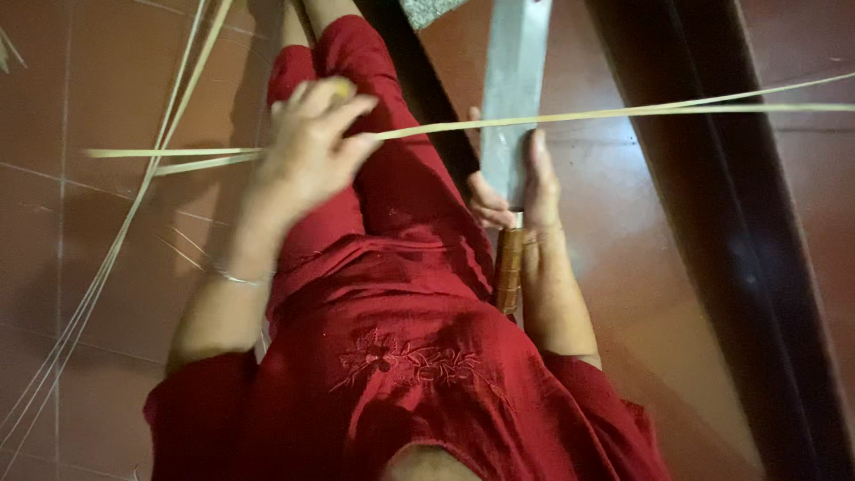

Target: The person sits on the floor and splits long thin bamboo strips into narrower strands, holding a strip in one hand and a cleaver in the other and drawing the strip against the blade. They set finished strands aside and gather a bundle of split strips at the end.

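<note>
A long thin bamboo strip runs across the view from the right edge to my left hand, which pinches it above my thigh. The strip's tail sticks out to the left of that hand. My right hand grips a big knife by its brown wooden handle, thumb laid along the wide grey blade. The blade points away from me and the strip crosses over it. I wear a red garment and sit on the floor.
Several loose bamboo strips lie on the reddish tiled floor at the left. A dark wooden beam or furniture edge slants down the right side. A thin bracelet is on my left wrist.
</note>
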